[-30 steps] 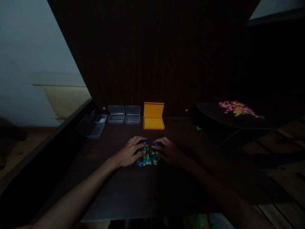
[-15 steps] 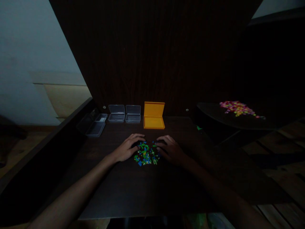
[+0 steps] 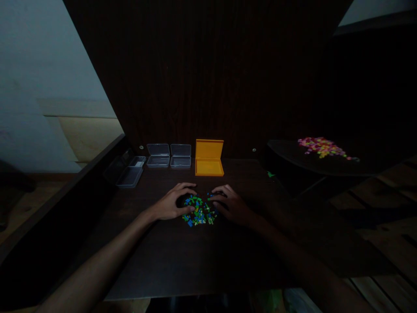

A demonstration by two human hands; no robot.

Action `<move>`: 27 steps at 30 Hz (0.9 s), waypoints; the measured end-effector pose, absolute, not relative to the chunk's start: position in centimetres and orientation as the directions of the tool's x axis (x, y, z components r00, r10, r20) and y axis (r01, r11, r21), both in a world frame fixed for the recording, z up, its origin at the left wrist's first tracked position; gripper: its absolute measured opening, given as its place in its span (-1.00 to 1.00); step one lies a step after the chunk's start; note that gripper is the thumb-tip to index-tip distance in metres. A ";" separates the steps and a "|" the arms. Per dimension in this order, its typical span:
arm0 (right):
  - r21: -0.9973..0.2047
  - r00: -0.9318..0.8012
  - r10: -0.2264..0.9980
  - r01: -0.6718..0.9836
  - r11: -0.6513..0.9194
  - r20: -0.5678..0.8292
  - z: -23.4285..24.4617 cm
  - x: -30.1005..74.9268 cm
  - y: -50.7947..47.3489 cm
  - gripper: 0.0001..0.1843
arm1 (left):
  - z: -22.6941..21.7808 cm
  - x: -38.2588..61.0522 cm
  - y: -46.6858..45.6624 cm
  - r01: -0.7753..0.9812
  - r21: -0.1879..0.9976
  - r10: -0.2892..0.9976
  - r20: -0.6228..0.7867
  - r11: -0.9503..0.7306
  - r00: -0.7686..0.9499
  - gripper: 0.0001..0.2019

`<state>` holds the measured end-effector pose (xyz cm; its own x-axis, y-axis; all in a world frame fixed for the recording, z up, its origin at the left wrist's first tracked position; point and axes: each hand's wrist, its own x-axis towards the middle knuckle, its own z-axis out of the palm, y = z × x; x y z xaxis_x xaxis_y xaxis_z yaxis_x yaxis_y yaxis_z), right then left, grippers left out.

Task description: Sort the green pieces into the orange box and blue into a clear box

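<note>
A loose pile of small toy bricks [image 3: 201, 214], mostly green and blue with some yellow and pale ones, lies on the dark wooden table [image 3: 169, 261]. Along its left side rests my left hand [image 3: 172, 202], fingers apart and curved around the edge, the thumb over the bricks. My right hand [image 3: 230, 204] is at the right side, its spread fingers reaching over the outer pieces. Neither hand shows a brick held in it. Under the palms the view is hidden. Behind the pile stands a yellow box [image 3: 209, 167] with its lid raised.
Two clear plastic boxes [image 3: 158, 161] with raised lids stand left of the yellow box. Another clear box [image 3: 129, 177] sits by the left side board [image 3: 65, 191]. Pink and yellow pieces [image 3: 324, 147] are heaped on a dark surface at right. A green scrap [image 3: 270, 174] lies near the right edge.
My left thumb has moved down and right across the bricks, opening wider from the fingers. My right hand has hardly moved. The whole view has shifted slightly.
</note>
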<state>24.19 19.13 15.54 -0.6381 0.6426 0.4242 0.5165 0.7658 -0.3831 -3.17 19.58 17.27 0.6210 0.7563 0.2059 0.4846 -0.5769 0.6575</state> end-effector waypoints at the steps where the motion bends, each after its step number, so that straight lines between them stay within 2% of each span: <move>1: -0.391 -0.623 0.658 0.530 0.753 0.423 15.5 24.2 19.2 -0.76 | 17.3 -3.1 19.6 0.474 0.665 0.758 0.221 -0.577 0.613 -0.65; 9: -0.464 -0.543 0.721 0.551 0.693 0.431 14.7 24.1 20.1 -0.82 | 17.1 -2.5 19.4 0.473 0.655 0.753 0.233 -0.590 0.616 -0.89; 18: -0.499 -0.534 0.733 0.539 0.679 0.421 14.6 24.3 20.4 -0.85 | 17.1 -2.4 19.5 0.484 0.651 0.757 0.225 -0.585 0.614 -0.92; 27: -0.519 -0.540 0.741 0.533 0.668 0.400 14.6 24.4 20.7 -0.86 | 16.6 -2.6 19.7 0.462 0.667 0.754 0.236 -0.584 0.613 -0.85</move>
